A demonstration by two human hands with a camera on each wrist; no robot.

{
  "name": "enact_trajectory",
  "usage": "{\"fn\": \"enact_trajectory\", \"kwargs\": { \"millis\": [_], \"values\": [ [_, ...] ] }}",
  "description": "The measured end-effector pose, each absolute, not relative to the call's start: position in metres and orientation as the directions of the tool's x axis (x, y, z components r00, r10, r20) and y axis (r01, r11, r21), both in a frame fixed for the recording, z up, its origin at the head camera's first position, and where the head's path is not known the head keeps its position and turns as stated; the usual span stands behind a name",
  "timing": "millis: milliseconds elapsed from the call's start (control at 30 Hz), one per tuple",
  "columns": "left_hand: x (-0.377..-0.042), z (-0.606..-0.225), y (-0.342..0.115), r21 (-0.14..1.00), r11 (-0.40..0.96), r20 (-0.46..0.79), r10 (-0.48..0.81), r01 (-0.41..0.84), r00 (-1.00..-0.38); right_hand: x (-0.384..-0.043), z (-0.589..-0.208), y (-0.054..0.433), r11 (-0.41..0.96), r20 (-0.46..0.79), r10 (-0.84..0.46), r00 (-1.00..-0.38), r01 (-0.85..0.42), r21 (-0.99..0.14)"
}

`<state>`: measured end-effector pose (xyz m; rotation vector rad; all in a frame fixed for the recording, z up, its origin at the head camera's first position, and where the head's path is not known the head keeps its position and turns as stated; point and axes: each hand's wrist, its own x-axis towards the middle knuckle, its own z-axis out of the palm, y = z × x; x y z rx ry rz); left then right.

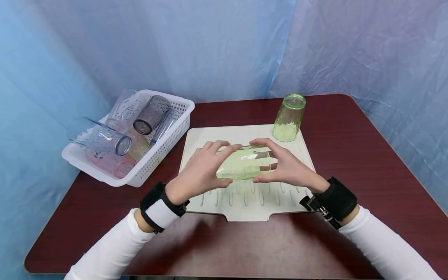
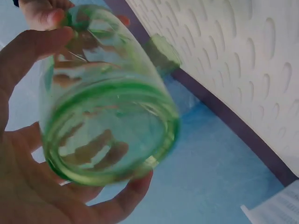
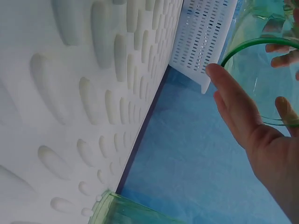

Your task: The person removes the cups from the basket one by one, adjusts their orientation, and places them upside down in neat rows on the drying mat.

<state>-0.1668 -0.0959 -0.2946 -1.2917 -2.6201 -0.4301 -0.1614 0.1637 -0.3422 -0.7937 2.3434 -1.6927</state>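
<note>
A clear green drinking glass [image 1: 241, 163] lies sideways in the air between both hands, over a white ridged draining mat [image 1: 245, 200]. My left hand [image 1: 201, 169] grips it near the thick base [image 2: 112, 135], with thumb and fingers curled round the side. At the other end my right hand [image 1: 290, 165] holds the glass by its open rim [image 3: 261, 42], thumb on one side and fingers on the other. A second green glass [image 1: 289, 116] stands narrower end up on the mat's far right corner.
To the left sits a white perforated basket [image 1: 164, 144] with several glasses, among them a blue glass [image 1: 99, 136] jutting over its edge, a grey glass [image 1: 152, 112] and a pink glass [image 1: 115, 163]. The dark red-brown table [image 1: 367, 175] is backed by blue cloth [image 1: 227, 46].
</note>
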Motion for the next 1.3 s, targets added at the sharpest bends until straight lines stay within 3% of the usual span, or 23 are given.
{"fn": "enact_trajectory", "kwargs": {
  "millis": [133, 300, 500, 667, 833, 967, 1300],
  "values": [
    [-0.175, -0.291, -0.108, 0.357, 0.574, 0.286, 0.684, 0.737, -0.672, -0.158, -0.342, 0.165, 0.173, 0.210, -0.456, -0.865, -0.317, -0.933],
    [-0.183, -0.290, -0.120, 0.625, 0.532, 0.149, 0.638, 0.572, -0.756, -0.154, -0.343, 0.165, 0.124, 0.244, -0.436, -0.866, -0.327, -0.937],
    [-0.185, -0.295, -0.122, 0.737, 0.471, 0.120, 0.614, 0.484, -0.780, -0.152, -0.344, 0.162, 0.079, 0.234, -0.432, -0.871, -0.296, -0.952],
    [-0.185, -0.291, -0.118, 0.696, 0.484, 0.180, 0.597, 0.530, -0.782, -0.150, -0.347, 0.162, 0.227, 0.219, -0.408, -0.886, -0.331, -0.916],
    [-0.186, -0.281, -0.113, 0.576, 0.570, 0.219, 0.583, 0.586, -0.783, -0.154, -0.341, 0.160, 0.472, 0.277, -0.405, -0.871, -0.459, -0.753],
    [-0.185, -0.278, -0.110, 0.457, 0.634, 0.265, 0.572, 0.624, -0.776, -0.160, -0.327, 0.150, 0.563, 0.309, -0.454, -0.836, -0.537, -0.628],
    [-0.182, -0.276, -0.096, 0.239, 0.735, 0.347, 0.545, 0.634, -0.763, -0.169, -0.306, 0.104, 0.741, 0.108, -0.475, -0.873, -0.463, -0.486]
  ]
}}
